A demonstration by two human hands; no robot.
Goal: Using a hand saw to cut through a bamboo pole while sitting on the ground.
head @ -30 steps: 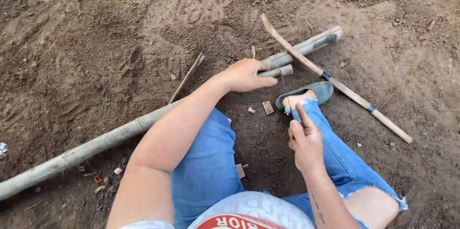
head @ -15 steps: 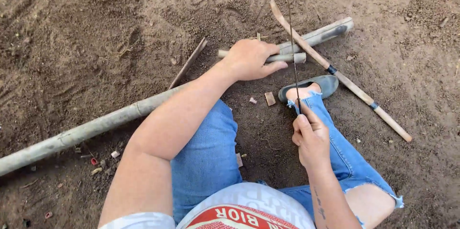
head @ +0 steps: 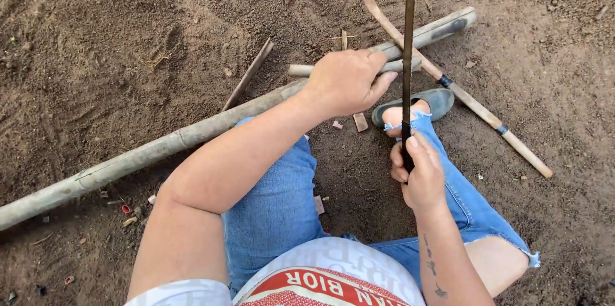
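Nearest the camera, the right hand (head: 419,174) is clenched round the handle of a long dark blade (head: 408,56), held edge-on and raised so that it runs up out of the top of the view; the grip looks set for a downward chop. Just beyond, the left hand (head: 346,82) is closed over a short bamboo piece (head: 301,70), apparently pinning it steady across the long bamboo pole (head: 160,149) that serves as a rest. One foot in a grey sandal (head: 435,101) sits just beside the blade. Farther out lies one curved wooden stick (head: 474,107) with dark bands, crossing the pole's far end, and one thin splinter (head: 248,74) on the bare soil (head: 96,37). Two bamboo lengths, one blade, one stick.
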